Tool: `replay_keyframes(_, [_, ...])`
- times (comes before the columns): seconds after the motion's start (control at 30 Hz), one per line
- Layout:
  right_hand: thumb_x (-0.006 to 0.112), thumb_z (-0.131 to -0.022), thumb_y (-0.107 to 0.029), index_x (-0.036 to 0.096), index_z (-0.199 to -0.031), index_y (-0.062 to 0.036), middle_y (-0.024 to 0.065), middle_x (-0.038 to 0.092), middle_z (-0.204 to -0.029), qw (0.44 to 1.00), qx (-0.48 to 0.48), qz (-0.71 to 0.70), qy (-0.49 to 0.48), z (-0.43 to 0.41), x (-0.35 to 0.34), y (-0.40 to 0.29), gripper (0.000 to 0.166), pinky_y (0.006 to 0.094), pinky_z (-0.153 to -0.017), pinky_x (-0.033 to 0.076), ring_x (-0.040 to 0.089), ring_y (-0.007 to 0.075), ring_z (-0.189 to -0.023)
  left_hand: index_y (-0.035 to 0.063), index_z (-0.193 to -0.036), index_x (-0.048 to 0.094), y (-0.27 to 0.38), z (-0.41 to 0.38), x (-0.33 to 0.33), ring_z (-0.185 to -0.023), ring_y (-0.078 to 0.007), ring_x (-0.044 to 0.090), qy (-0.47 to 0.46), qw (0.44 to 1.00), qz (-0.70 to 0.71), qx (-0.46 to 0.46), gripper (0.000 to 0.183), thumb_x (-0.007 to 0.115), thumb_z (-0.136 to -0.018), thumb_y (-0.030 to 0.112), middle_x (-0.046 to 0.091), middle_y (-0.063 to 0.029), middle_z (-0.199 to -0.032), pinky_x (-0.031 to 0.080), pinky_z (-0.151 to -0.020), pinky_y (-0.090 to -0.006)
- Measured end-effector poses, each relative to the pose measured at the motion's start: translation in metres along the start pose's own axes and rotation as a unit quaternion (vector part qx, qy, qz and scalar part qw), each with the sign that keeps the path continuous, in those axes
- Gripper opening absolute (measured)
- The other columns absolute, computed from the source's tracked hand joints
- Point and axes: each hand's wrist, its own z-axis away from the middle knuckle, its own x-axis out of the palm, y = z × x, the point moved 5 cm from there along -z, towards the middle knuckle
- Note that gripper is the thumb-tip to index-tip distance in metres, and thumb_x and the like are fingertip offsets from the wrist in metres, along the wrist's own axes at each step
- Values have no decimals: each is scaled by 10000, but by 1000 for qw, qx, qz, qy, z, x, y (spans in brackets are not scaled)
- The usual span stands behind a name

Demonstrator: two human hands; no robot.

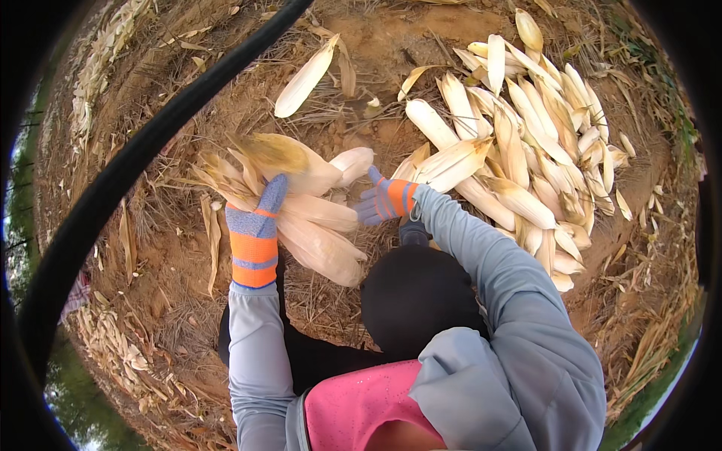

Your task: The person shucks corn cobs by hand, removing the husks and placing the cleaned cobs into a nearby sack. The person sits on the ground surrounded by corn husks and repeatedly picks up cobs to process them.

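Note:
My left hand [259, 217], in a grey and orange knit glove, grips a bunch of husked-over corn ears [321, 242] near their tapered tips, the thick ends pointing right. One ear in the bunch [282, 155] is blurred, with a brownish husk tip. My right hand [386, 200], gloved alike, is spread just right of the bunch with its fingers apart and nothing visible in it. Close beyond that hand lies a large pile of pale, dry-husked corn ears [507, 163].
A single corn ear [304, 79] lies on the reddish soil ahead. Loose dry husks [128, 239] and straw are scattered about. Husk heaps [107, 338] line the left side. My bent knee [420, 299] is below my right hand. A black strap or cable [152, 113] crosses the upper left.

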Motion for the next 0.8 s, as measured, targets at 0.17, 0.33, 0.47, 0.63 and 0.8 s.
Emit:
replay_keyframes(0.17, [422, -804, -524, 226, -1269, -64, 170, 327, -1267, 940, -232, -184, -168, -41, 41, -35, 683, 477, -924, 343, 365, 325, -1142, 6, -1081, 468, 1, 8, 1, -862, -141, 528, -35, 998, -48, 6, 426, 644, -693, 9, 542, -72, -983, 450, -756, -272])
replay_keyframes(0.33, [522, -770, -491, 262, -1270, -112, 118, 363, -1263, 905, -318, -226, -168, -30, 65, -77, 679, 480, -958, 290, 351, 304, -1149, 18, -1094, 454, -1, 13, -31, -919, -160, 504, -7, 999, -41, 8, 442, 644, -694, 24, 521, -78, -1024, 421, -814, -296])
replay_keyframes(0.47, [588, -728, -462, 298, -1263, -126, 98, 377, -1265, 857, -417, -209, -219, 23, 79, -109, 696, 481, -971, 278, 363, 299, -1146, 22, -1128, 435, 4, 15, -49, -931, -172, 504, 26, 999, -21, 7, 432, 617, -739, 62, 507, -82, -1054, 426, -817, -305])
replay_keyframes(0.63, [622, -733, -342, 304, -1253, -77, 158, 358, -1270, 783, -562, -126, -235, 96, 90, -123, 664, 497, -993, 250, 341, 332, -1164, 10, -1140, 426, -1, 5, -56, -941, -186, 509, 97, 995, 38, 2, 390, 574, -803, 138, 497, -89, -1079, 445, -798, -303])
replay_keyframes(0.8, [642, -725, -242, 296, -1262, -86, 154, 323, -1294, 703, -678, -73, -201, 158, 95, -109, 658, 505, -1008, 226, 302, 348, -1195, 76, -1121, 450, -76, -8, -83, -841, -241, 556, 122, 980, 128, -86, 349, 571, -796, 115, 518, -129, -1060, 489, -714, -362])
